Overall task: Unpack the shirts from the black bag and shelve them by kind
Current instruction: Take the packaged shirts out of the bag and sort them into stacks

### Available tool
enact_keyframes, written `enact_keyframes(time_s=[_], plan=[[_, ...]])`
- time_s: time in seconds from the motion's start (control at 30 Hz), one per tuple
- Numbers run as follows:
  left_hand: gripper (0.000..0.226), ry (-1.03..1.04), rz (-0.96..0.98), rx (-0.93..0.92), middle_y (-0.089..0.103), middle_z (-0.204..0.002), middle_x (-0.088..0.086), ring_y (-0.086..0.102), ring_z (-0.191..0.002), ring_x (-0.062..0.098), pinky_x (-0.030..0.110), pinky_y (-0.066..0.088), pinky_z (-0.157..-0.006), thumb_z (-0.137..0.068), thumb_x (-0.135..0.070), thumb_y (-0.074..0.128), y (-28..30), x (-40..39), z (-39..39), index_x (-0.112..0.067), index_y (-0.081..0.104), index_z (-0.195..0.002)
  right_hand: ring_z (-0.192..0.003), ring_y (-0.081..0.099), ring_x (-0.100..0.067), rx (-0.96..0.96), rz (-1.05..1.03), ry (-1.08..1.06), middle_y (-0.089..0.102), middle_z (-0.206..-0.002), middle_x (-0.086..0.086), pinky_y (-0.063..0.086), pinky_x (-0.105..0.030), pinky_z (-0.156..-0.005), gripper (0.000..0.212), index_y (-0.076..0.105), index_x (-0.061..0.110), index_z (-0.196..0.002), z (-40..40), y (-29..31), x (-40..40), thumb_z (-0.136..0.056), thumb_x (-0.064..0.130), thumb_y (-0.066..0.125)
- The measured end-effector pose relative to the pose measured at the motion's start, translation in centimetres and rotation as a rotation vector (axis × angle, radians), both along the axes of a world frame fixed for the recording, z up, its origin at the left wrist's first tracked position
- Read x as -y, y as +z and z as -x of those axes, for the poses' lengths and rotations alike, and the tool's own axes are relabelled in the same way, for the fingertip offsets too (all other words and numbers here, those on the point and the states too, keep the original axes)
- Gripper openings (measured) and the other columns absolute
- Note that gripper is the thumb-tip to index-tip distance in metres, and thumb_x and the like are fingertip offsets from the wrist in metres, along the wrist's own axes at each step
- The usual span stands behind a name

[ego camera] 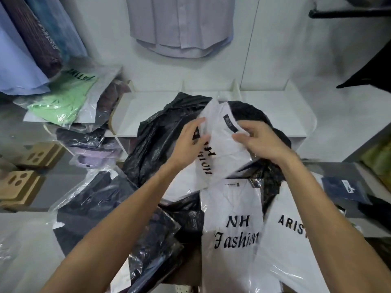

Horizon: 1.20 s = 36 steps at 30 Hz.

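A crumpled black bag [156,140] lies open in the middle, in front of a low white shelf [160,111]. Above the bag both hands hold a packaged white shirt [220,144] with black lettering. My left hand [190,142] grips its left edge. My right hand [260,142] grips its right side near the collar label. Nearer to me lie two more packaged white shirts, one printed "NH Fashion" [230,225] and one printed "ARIS" [296,240]. Dark packaged shirts [88,206] lie to the lower left.
A green packaged shirt [63,100] tops a stack of dark and purple packages at the left. Shirts hang on the left [31,39] and on the back wall [182,24]. Cardboard inserts [21,182] lie at far left. A navy package [344,187] sits at right.
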<state>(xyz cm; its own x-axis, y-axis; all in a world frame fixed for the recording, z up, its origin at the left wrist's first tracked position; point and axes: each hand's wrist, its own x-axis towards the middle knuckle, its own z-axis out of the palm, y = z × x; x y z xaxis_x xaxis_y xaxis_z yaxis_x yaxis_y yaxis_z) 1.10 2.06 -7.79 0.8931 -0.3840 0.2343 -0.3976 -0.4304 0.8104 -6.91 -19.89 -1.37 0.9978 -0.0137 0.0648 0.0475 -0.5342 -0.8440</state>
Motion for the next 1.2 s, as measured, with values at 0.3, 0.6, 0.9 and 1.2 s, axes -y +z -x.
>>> enact_keyframes(time_s=[0.3, 0.6, 0.9, 1.2], plan=[[0.023, 0.030, 0.405, -0.186, 0.076, -0.101, -0.003, 0.073, -0.089, 0.014, 0.047, 0.060, -0.088, -0.087, -0.017, 0.080, 4.6, -0.6, -3.6, -0.019, 0.072, -0.108, -0.064, 0.063, 0.002, 0.183, 0.079, -0.139, 0.077, -0.077, 0.016, 0.052, -0.023, -0.069, 0.027, 0.080, 0.033, -0.093, 2.1, 7.5, 3.3, -0.072, 0.022, 0.094], [0.017, 0.055, 0.639, -0.219, 0.073, -0.081, -0.001, 0.071, -0.074, 0.018, 0.037, 0.061, -0.067, -0.093, -0.018, 0.076, 11.5, -0.5, -1.2, -0.016, 0.059, -0.091, -0.101, 0.072, -0.020, 0.160, -0.840, -0.094, 0.075, -0.115, -0.009, 0.056, -0.033, -0.089, 0.043, 0.063, 0.011, -0.125, 3.4, 3.6, 4.1, -0.092, 0.036, 0.073], [0.018, 0.059, 0.503, -0.317, 0.075, -0.106, 0.000, 0.076, -0.090, 0.017, 0.034, 0.063, -0.071, -0.099, -0.017, 0.067, 12.4, 1.1, 2.4, -0.019, 0.058, -0.114, -0.109, 0.073, -0.023, 0.134, -0.778, -0.406, 0.076, -0.119, -0.008, 0.060, -0.036, -0.091, 0.029, 0.067, 0.010, -0.124, 3.8, -1.6, 1.9, -0.096, 0.015, 0.070], [0.027, 0.051, -0.116, -0.605, 0.069, -0.109, -0.005, 0.064, -0.089, 0.004, 0.012, 0.046, -0.065, -0.093, -0.020, 0.070, -3.6, 0.3, 10.8, -0.017, 0.058, -0.116, -0.098, 0.069, -0.018, -0.340, -0.522, -0.651, 0.073, -0.107, -0.004, 0.050, -0.024, -0.070, 0.028, 0.064, 0.016, -0.111, 14.1, -14.8, 1.4, -0.091, 0.030, 0.077]])
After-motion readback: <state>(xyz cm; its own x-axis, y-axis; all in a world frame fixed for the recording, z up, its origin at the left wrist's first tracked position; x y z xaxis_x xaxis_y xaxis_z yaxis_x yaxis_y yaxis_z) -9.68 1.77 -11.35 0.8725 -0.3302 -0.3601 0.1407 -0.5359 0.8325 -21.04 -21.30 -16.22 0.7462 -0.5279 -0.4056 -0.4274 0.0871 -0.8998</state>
